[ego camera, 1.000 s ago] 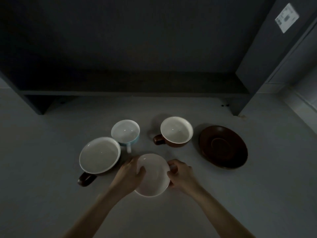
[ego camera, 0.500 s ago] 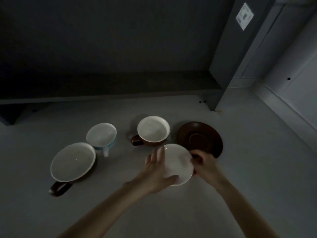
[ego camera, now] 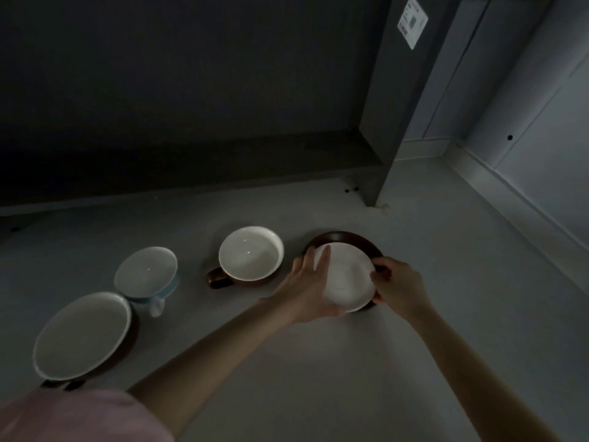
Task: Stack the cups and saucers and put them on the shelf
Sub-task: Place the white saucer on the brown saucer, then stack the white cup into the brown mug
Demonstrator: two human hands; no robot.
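Observation:
A white saucer (ego camera: 345,279) is held over the brown saucer (ego camera: 344,238), covering most of it; I cannot tell whether the two touch. My left hand (ego camera: 310,288) grips its left edge and my right hand (ego camera: 398,287) its right edge. To the left stands a brown cup (ego camera: 250,258) with a white inside. A small light-blue cup (ego camera: 146,275) is further left. At the near left sits a large brown cup (ego camera: 83,336) with a white inside. The dark low shelf (ego camera: 191,161) runs along the back.
Everything lies on a pale grey floor (ego camera: 318,378). The shelf's upright side panel (ego camera: 387,129) with a white label (ego camera: 412,22) stands behind the saucers. A grey wall (ego camera: 526,122) with a skirting board closes off the right side.
Both hands carried the white saucer to the right, from the floor in front of the cups to above the brown saucer. The view swung to the right as well.

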